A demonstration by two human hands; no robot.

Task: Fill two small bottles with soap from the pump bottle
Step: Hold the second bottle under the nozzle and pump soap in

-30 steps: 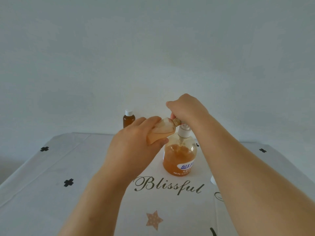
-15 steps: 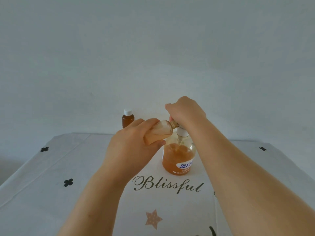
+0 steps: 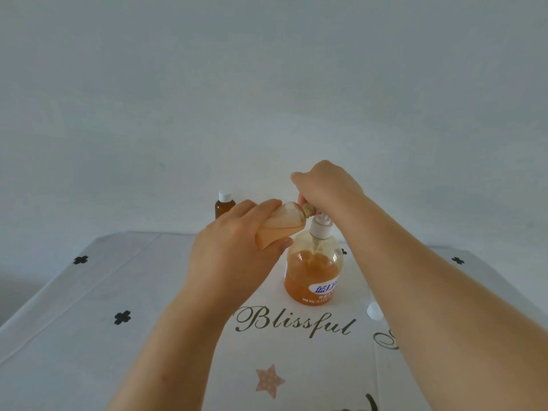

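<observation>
While the round clear-plastic pump bottle [image 3: 311, 274], approx. half full of amber soap, stands mid-worktop [image 3: 118, 366], L hand [image 3: 234, 247] wraps fingers + thumb round a small translucent bottle [image 3: 281, 229], tilted, threaded neck at the white nozzle. R hand [image 3: 326, 188] curls down over the pump head. 2nd small bottle [image 3: 224, 207], brown w/ white top, stands upright behind; loose white cap [image 3: 374, 311] lies by R forearm.

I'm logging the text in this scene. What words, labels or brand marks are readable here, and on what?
"Blissful": dark script printed on the tablecloth.
"蓝月": blue characters on the pump bottle's white label, cut off at the bottle's side.
Small print under that label: too blurred to read.
Script word at the cloth's right: mostly hidden, unreadable.
</observation>
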